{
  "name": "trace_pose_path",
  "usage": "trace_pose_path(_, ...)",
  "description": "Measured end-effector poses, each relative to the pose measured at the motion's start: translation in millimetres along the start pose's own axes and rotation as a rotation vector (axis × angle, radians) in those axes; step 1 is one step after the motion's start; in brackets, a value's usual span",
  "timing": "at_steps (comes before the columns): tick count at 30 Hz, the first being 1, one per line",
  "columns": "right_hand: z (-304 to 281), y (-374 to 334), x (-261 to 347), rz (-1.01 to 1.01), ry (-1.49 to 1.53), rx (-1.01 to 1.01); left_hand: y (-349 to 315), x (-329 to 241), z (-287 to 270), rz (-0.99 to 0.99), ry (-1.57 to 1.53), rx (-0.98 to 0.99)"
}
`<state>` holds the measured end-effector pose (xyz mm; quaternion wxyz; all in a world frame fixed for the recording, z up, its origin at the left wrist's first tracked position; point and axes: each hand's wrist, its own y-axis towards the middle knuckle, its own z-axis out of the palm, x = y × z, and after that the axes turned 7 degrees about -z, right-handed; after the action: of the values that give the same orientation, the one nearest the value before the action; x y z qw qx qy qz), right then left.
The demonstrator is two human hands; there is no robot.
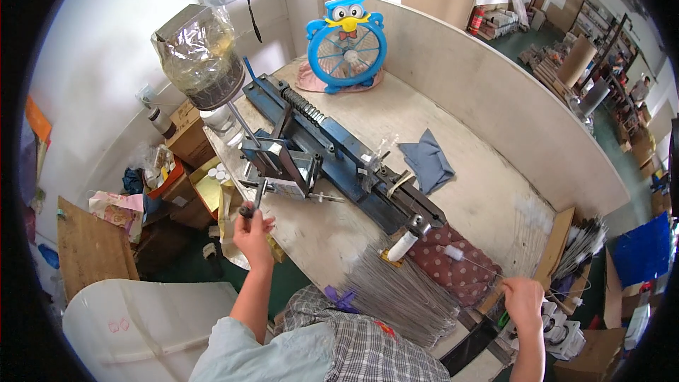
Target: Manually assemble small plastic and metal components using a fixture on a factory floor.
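My left hand [253, 240] is closed around the dark knob of a metal crank handle [261, 192] on the near side of a blue bench machine [332, 145]. At the right, my right hand [523, 301] pinches the end of a thin wire brush [455, 252] with a white bristle tip. The tip hangs over a brown polka-dot cloth [444, 269]. Beside the cloth lies a big bundle of thin metal wires [399, 301], close to my lap. A white cylindrical grip [403, 246] sticks out of the machine's near end, short of the brush tip.
A blue cartoon-shaped fan [346, 53] stands at the back of the table. A grey-blue cloth [428, 161] lies beyond the machine. A plastic-wrapped container [198, 56] rises at the left. Cardboard boxes [189, 134] sit left, and finished-looking brushes [580, 244] at the right.
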<state>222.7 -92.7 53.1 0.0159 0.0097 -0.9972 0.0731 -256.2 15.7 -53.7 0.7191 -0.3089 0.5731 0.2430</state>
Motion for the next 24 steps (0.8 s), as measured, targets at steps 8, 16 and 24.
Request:
trace_pose_path(8,2,45,24,-0.106,-0.057,-0.007,-36,18,29,-0.451,-0.046,0.29)
trace_pose_path(16,20,70,23,-0.188,-0.176,0.245,-53,19,50,-0.52,0.1,0.688)
trace_pose_path(24,-7,73,-89,0.287,-0.221,0.061,-100,-6,68,-0.412,0.256,0.878)
